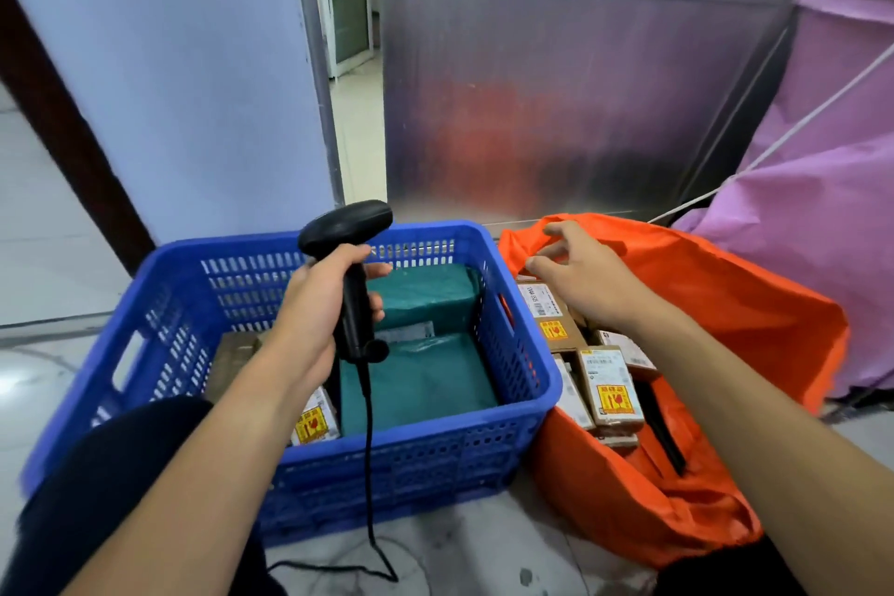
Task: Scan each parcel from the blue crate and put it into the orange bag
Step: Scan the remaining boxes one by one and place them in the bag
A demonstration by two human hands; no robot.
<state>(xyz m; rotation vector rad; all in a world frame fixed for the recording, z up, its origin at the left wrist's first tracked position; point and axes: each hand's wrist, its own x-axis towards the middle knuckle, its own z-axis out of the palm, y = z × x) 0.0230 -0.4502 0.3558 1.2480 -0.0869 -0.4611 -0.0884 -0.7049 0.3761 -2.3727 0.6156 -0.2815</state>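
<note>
One scanner (355, 257) gripped in left hand (314, 305) above crate (508, 421), right hand (580, 276) slack, empty, above orange bag (725, 305)

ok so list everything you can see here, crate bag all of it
blue crate: one, blue, on the floor at left
green parcels: two, green, inside the crate
stickered box: one, brown, yellow label, crate's near left
brown box: one, brown, crate's left side
scanner: one, black, above the crate
cable: one, black, scanner down to the floor
orange bag: one, orange, open, right of the crate
bagged boxes: at least four, brown, inside the bag
purple bag: one, purple, far right
metal panel: one, silver, behind
left hand: grip round the scanner handle
right hand: open, over the bag's mouth
</note>
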